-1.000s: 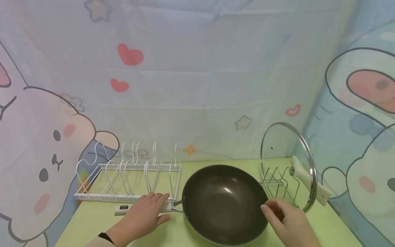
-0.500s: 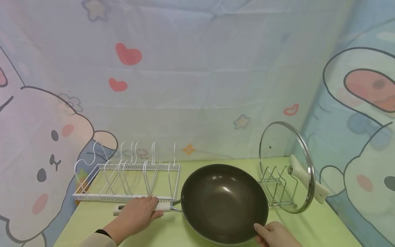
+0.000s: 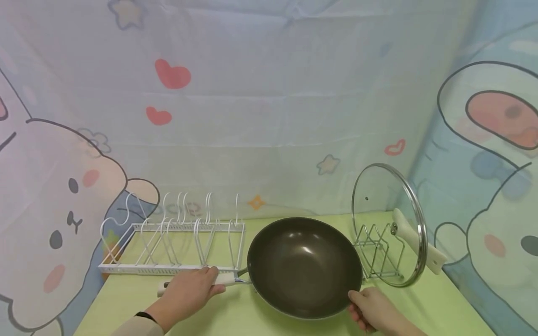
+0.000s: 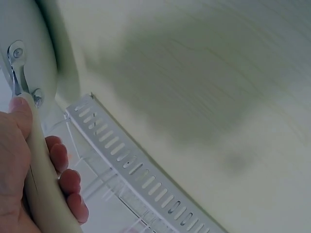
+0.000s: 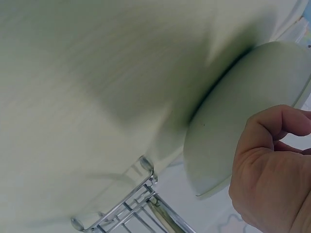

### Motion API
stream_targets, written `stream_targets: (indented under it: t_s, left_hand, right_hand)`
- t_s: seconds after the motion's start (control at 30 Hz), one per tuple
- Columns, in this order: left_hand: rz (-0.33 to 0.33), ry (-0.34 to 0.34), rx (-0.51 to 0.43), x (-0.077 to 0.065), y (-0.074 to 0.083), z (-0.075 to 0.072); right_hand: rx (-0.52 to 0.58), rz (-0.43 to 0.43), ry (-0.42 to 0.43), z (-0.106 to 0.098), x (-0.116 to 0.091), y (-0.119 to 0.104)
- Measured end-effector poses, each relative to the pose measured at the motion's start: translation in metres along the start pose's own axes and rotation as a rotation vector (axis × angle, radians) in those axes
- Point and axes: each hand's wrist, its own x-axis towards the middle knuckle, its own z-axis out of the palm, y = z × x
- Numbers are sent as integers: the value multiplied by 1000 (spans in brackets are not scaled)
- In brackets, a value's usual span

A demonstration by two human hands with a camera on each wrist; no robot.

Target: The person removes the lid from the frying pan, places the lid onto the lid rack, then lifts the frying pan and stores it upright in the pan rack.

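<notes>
A dark-coated wok with a pale outside is at the front middle in the head view. My left hand grips its cream handle. In the left wrist view, the fingers curl round that handle, just behind the metal joint. On the opposite side, my right hand pinches the lower right rim with thumb and bent fingers. The right wrist view has the wok's pale underside beside this hand, close over the green tabletop.
Behind the left hand lies a white wire rack with upright dividers. At right, a glass lid with a metal rim and a pale handle stands upright in a small metal wire rack. A printed cloth hangs behind the table.
The right hand has come down along the wok's right side to its lower right rim and now pinches it. The left hand has slid leftward along the handle. The wok's near rim sits slightly higher.
</notes>
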Motion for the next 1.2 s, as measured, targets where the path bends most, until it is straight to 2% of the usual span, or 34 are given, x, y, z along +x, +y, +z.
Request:
stream_targets:
  t_s: [0.23, 0.53, 0.7, 0.83, 0.93, 1.2]
  left_hand:
    - [-49, -41, -37, 2, 9, -3]
    - [-98, -96, -66, -1, 20, -7]
    - [-97, -83, -78, 0, 27, -9]
    - [-81, -48, -77, 6, 33, -14]
    - [-88, -56, -77, 8, 35, -16]
    - [-133, -113, -92, -3, 39, -14]
  right_hand:
    - [-20, 11, 88, -3, 11, -8]
    - [-9, -6, 57, -10, 27, -9]
    - [-22, -3, 61, -18, 32, -11]
    - [-33, -10, 78, -28, 35, -18]
    - [-35, -14, 78, -32, 38, -22]
    - [-36, 15, 67, -24, 42, -15]
